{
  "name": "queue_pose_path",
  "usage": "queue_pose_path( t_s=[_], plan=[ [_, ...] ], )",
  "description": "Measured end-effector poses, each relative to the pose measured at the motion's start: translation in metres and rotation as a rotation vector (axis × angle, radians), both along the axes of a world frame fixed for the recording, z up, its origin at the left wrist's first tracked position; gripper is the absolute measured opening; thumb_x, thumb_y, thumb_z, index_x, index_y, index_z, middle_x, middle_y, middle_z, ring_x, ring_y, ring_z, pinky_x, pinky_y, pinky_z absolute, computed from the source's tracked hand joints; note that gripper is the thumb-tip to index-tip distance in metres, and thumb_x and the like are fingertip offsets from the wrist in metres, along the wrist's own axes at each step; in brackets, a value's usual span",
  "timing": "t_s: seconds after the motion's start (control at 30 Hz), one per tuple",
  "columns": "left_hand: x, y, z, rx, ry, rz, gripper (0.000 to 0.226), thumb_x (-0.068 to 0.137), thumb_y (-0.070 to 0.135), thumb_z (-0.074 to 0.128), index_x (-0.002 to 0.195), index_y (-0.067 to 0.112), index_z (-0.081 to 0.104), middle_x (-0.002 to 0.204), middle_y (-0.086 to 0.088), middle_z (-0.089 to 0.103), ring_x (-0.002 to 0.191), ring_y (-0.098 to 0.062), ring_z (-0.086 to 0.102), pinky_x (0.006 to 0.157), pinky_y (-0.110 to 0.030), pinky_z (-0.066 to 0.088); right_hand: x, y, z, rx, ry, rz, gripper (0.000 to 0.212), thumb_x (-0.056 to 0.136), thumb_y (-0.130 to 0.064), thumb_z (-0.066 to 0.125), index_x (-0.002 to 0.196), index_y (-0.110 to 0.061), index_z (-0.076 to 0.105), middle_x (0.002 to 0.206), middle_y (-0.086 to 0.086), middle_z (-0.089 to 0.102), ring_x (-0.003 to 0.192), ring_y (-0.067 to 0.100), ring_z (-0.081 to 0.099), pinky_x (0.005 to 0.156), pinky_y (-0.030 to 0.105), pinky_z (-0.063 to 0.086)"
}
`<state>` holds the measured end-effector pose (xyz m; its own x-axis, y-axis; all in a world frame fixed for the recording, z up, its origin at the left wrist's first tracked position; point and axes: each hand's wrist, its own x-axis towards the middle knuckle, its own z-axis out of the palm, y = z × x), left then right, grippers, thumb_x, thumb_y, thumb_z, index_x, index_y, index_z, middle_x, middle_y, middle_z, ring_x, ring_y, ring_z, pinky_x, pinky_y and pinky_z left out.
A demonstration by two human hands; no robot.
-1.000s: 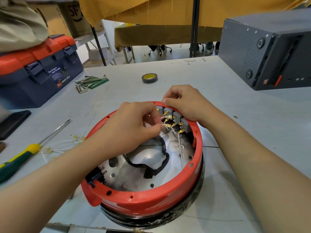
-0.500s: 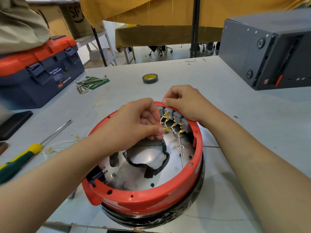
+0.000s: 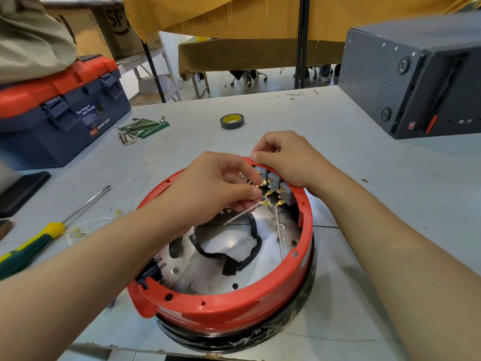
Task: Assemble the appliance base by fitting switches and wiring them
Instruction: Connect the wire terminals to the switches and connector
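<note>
Head view, appliance base: the red base (image 3: 221, 312) sits open side up on the grey surface (image 3: 364, 204), centre to lower centre of the frame, with a metal plate visible inside.
Head view, switches: a row of grey switches (image 3: 273, 178) is seated in the far wall of the base, upper centre of the ring, brass terminals pointing inward.
Head view, left hand: the left hand (image 3: 208, 188) reaches over the ring from the left; its grip pinches a white wire (image 3: 240, 214) close to the brass connector (image 3: 266, 203), which is held just beside the switch terminals.
Head view, right hand: the right hand (image 3: 286, 157) rests on the far rim above the switches, fingers curled; its grip appears to pinch something thin at the rim, but the item cannot be identified.
Head view, second wire: another white wire (image 3: 279, 230) lies inside the base at centre right.
Head view, spare parts: loose wires (image 3: 86, 226) lie beside a screwdriver (image 3: 52, 230) at centre left; a tape roll (image 3: 232, 121) lies at upper centre.
Progress, done: the switches appear fitted.
Progress, remaining: wiring looks partly done; judged from the bare terminals and the loose wires, several connections are still to be made.
</note>
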<state>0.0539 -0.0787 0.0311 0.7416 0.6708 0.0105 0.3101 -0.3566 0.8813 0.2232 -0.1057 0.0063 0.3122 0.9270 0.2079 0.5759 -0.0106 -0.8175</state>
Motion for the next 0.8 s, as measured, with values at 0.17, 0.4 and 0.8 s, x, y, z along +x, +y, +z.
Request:
queue_pose_path(
  t_s=[0.17,0.4,0.8],
  plan=[
    [0.006,0.001,-0.001,-0.058,0.024,0.018,0.013,0.078,0.000,0.072,0.088,0.006,0.065,0.064,-0.011,0.071,0.059,-0.018,0.068,0.054,-0.019,0.052,0.000,0.000,0.000,-0.009,0.003,0.004,0.006,0.088,-0.022,0.062,0.086,-0.018,0.066,0.082,-0.003,0.062,0.065,0.001,0.053,0.057,0.016,0.039],
    [0.014,0.002,0.000,-0.069,0.116,0.016,0.005,0.080,-0.004,0.068,0.077,0.000,0.067,0.063,-0.012,0.070,0.057,-0.020,0.069,0.057,-0.026,0.059,0.000,0.000,0.001,-0.009,-0.003,-0.002,0.006,0.088,-0.020,0.062,0.086,-0.018,0.066,0.084,-0.003,0.062,0.077,0.009,0.054,0.065,0.019,0.042],
    [0.024,0.008,0.003,-0.001,0.187,0.049,0.011,0.077,-0.007,0.069,0.069,-0.004,0.062,0.061,-0.023,0.068,0.058,-0.026,0.071,0.048,-0.021,0.053,0.000,-0.001,0.001,0.001,0.002,-0.002,0.009,0.089,-0.020,0.061,0.090,-0.014,0.067,0.085,0.000,0.063,0.064,0.003,0.053,0.055,0.015,0.040]
  ],
)
